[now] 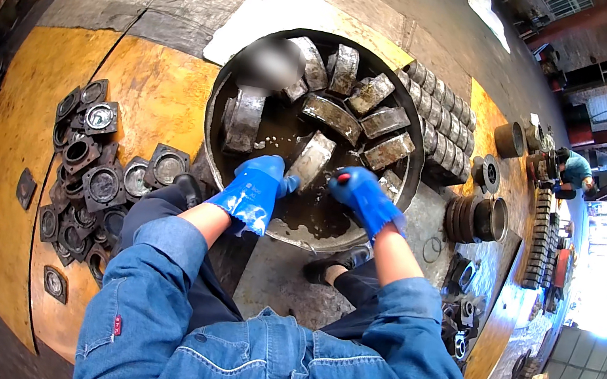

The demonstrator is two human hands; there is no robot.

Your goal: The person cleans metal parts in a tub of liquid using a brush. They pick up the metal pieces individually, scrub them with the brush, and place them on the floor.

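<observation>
Hands, gloved: left hand point(255, 189) and right hand point(360, 195) each clasp the metal casting point(311, 160) in the basin point(214, 106); likely heavy, rigid, slick—best gripped at both ends.

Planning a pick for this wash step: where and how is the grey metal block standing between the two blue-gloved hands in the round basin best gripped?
The grey metal block stands tilted in the dark liquid of the round basin. Probably grip its two long flat sides near the upper end, above the liquid, coming from above on the person's side. The left hand is already at its lower left; the right hand is beside it.
</observation>
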